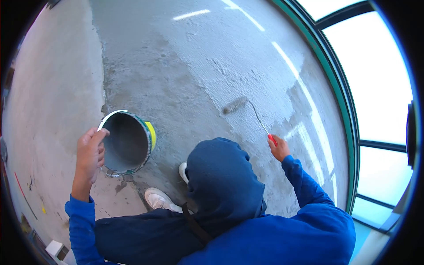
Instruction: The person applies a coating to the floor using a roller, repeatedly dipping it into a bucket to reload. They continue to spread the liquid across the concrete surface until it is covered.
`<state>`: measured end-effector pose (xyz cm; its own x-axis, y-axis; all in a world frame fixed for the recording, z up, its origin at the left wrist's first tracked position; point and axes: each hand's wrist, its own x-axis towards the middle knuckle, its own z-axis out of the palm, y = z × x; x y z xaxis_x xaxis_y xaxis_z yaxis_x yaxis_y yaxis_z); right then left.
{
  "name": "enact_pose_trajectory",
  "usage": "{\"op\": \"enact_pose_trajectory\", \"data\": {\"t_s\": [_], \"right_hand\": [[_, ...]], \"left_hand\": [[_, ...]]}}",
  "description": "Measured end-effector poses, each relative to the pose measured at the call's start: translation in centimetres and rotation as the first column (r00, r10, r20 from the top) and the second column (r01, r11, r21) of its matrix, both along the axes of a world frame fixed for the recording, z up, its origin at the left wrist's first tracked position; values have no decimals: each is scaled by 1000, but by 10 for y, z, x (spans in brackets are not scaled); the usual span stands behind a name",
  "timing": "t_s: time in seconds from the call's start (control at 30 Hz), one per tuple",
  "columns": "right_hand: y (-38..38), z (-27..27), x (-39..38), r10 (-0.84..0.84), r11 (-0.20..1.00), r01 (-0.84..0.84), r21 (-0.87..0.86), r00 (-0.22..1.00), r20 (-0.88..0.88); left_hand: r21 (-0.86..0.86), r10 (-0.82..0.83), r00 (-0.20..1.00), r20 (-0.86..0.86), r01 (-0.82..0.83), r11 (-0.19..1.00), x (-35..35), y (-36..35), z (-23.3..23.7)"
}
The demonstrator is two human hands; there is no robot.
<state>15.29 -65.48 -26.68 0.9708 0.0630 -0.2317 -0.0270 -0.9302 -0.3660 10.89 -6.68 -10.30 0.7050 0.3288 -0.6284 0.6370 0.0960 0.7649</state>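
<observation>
My left hand (90, 153) is closed around the white handle (106, 118) of a round bucket (151, 134). The bucket has a dark green rim and a yellow patch on its outer side, and its inside looks grey. In my right hand (279, 148) is the red grip of a paint roller (235, 105), with the arm reaching out to the right. Its grey, wet-looking sleeve lies against the floor (185, 119), at the border between a lighter, shiny coat and darker grey surface.
Green-framed windows (333, 79) run along the right side. My white shoes (160, 198) stand on the floor close to the bucket. A paler, dry-looking strip of floor (53, 101) lies to the left. A white block (55, 248) sits at the lower left.
</observation>
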Motion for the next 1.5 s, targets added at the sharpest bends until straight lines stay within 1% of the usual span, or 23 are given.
{"op": "enact_pose_trajectory", "data": {"t_s": [0.13, 0.23, 0.33, 0.47, 0.53, 0.67, 0.73, 0.87, 0.97, 1.07, 1.13, 1.17, 1.2, 1.27, 1.37, 1.4, 1.5], "right_hand": [[-55, 25, -51, -68, 998, 69, 12, 992, -102], [-97, 29, -67, -145, 986, 153, 58, 981, -128], [-122, 21, -51, -217, 976, 217, -18, 968, -123], [-114, -5, 7, -96, 995, 96, 1, 994, -53], [-89, -11, 49, -33, 999, 34, 19, 998, -46], [-29, -28, 141, 111, 992, -112, 52, 993, 34], [5, -34, 190, 165, 986, -167, 29, 985, 45], [83, -41, 277, 270, 962, -273, 19, 959, 88], [151, -44, 337, 359, 930, -365, 49, 929, 90], [221, -55, 390, 430, 899, -439, 1, 882, 195], [269, -59, 422, 435, 895, -447, -7, 868, 241], [290, -53, 433, 399, 911, -410, 37, 901, 169], [316, -34, 437, 362, 926, -369, 76, 928, 92], [354, -26, 454, 284, 947, -289, 139, 957, 53], [400, -25, 487, 309, 941, -309, 141, 951, 22], [406, -29, 490, 311, 942, -309, 134, 950, 5], [407, -23, 482, 283, 956, -277, 100, 958, -44]], "left_hand": [[19, -8, 1000, 6, 7, 1000, -2, -2, -2], [22, 0, 1000, 13, 0, 1000, 0, -3, -1], [27, 12, 1000, 15, -12, 1000, 0, -4, -3], [23, 4, 1000, 13, -4, 1000, 0, -2, -2], [26, 15, 1000, 2, -15, 1000, -1, -3, -2], [20, 39, 999, -12, -39, 999, 2, -3, -3], [15, 41, 999, -15, -41, 999, 3, -2, -3], [-19, 61, 998, -30, -61, 998, 5, 0, -2], [-61, 86, 995, -53, -89, 994, 6, 6, -2], [-99, 109, 991, -73, -116, 988, 8, 11, -2], [-126, 115, 989, -90, -126, 984, 10, 15, -3], [-133, 117, 989, -84, -128, 983, 9, 18, -5], [-146, 122, 989, -83, -133, 980, 9, 20, -6], [-171, 132, 988, -80, -144, 975, 9, 24, -7], [-182, 142, 986, -88, -156, 971, 9, 29, -8], [-185, 137, 986, -99, -153, 971, 8, 29, -8], [-175, 116, 991, -60, -124, 977, 6, 31, -13]]}}
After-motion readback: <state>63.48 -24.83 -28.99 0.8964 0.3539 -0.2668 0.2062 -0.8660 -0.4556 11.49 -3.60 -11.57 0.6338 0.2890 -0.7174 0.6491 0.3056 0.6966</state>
